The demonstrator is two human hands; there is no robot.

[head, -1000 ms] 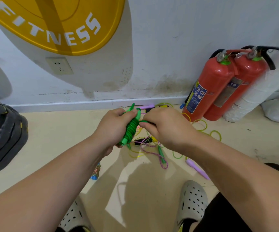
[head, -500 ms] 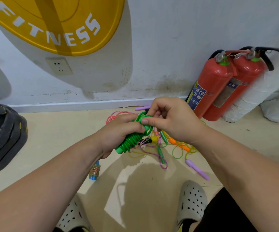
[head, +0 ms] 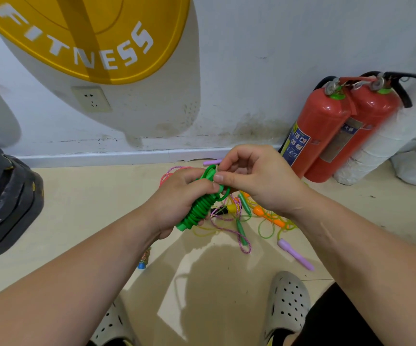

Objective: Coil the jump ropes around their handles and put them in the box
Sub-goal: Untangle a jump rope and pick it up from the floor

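Head view. Both forearms reach forward from the bottom corners and meet above the floor [head: 82,196], just in front of the wall's skirting.

The left hand [head: 177,196] is turned knuckles-up, its fingers curled tightly round a green jump rope [head: 197,211]. The cord of this rope is wound in close turns along its handles, forming a ribbed bundle. The bundle slants from the lower end, which sticks out below the palm, up towards the right hand [head: 256,181].

The right hand arches over the bundle's upper end with the wrist raised. Its thumb and forefinger are pressed together on the last free loop of green cord, and the other fingers are curled above. The two hands touch at this end.

The bundle is held in the air, directly over a loose tangle of other ropes [head: 239,221] on the floor: yellow, pink and speckled cords, an orange handle [head: 266,214] and a purple handle [head: 295,253] nearer the feet. A second purple handle [head: 211,162] shows just beyond the right hand's fingers.

Two red fire extinguishers [head: 319,136] stand against the wall to the right. A yellow sign [head: 77,33] reading FITNESS and a wall socket [head: 92,98] lie upper left, and dark weight plates [head: 4,196] sit at the left edge. Two perforated shoes [head: 286,300] show at the bottom.
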